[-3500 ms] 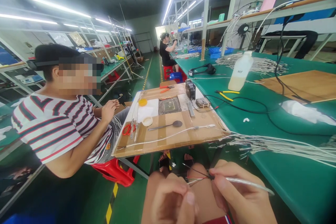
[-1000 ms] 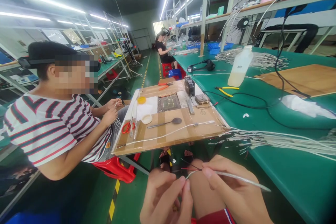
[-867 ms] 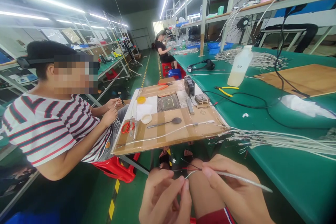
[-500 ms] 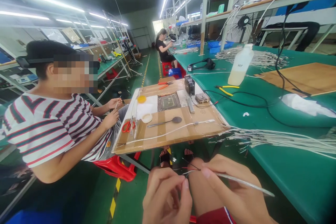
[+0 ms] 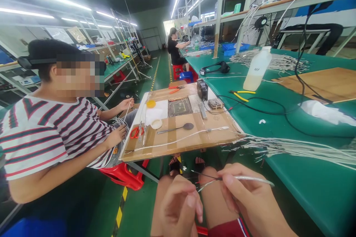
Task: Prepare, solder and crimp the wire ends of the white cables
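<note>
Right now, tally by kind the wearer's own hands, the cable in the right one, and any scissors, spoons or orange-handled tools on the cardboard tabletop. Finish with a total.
Wearer's own: 2, left hand and right hand
Cable in the right hand: 1
Scissors: 1
Spoon: 1
Orange-handled tool: 1
Total: 6

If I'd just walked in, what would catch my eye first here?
Probably the seated co-worker in stripes, large at the left. Then the right hand, low in front, pinching a white cable with thin wires splaying from its end. At the right, a bundle of pale cables lies across the green table's edge.
</note>
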A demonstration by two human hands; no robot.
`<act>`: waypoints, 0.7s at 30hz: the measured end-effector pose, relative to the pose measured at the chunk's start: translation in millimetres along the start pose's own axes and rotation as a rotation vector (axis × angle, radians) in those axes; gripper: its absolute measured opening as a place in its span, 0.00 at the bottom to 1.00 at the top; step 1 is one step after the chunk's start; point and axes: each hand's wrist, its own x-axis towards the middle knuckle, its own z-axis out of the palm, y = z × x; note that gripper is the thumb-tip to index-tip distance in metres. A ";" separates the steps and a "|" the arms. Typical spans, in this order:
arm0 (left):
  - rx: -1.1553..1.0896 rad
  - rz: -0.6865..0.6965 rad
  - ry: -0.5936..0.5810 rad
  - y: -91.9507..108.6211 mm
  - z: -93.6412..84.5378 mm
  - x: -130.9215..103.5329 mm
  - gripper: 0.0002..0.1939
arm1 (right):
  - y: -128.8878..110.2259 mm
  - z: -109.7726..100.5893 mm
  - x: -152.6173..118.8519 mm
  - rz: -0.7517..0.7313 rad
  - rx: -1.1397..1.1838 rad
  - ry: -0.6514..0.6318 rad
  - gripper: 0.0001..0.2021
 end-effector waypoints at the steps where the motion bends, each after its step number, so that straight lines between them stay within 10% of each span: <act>1: -0.045 -0.051 -0.004 1.1 0.2 0.2 0.14 | -0.7 0.9 -0.2 0.002 0.008 -0.015 0.26; 21: -0.204 -0.111 0.033 -5.6 10.0 0.1 0.10 | -8.7 8.2 -1.5 0.054 0.021 0.005 0.31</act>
